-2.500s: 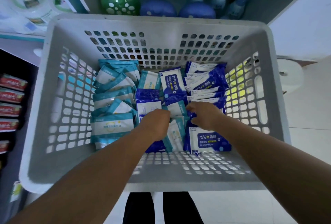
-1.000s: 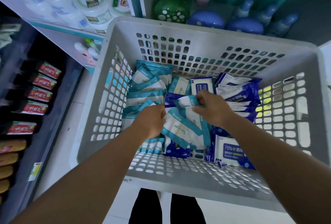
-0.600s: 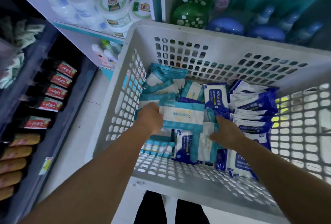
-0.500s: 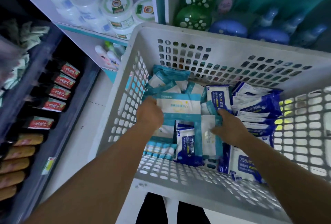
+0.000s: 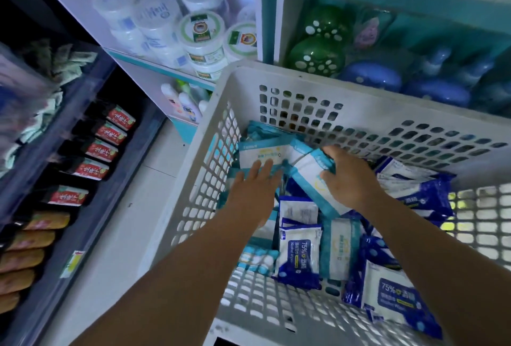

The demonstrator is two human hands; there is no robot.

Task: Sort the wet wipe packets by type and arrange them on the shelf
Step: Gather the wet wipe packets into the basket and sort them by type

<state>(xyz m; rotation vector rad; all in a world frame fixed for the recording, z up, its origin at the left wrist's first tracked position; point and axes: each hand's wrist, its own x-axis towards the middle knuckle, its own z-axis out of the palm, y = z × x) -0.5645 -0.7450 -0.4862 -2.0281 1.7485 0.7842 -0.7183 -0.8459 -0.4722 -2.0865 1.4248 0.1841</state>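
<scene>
Reaching into the white perforated basket (image 5: 359, 121), head view: left hand (image 5: 255, 189), fingers straight, rests flat on the teal-edged wipe packets (image 5: 261, 153) at the basket's left. Right hand (image 5: 349, 177) grips a teal-edged packet (image 5: 311, 174). Blue alcohol wipe packets (image 5: 300, 254) lie right and near.

Single view only, head cam, wide-angle. Looks forward and steeply down into a white basket (image 5: 290, 80), close, arm's reach. Forearms enter from bottom edge. Shelves (image 5: 166, 69) w/ tubs top and left, floor (image 5: 132, 207) between. No 2nd view to overlap.
</scene>
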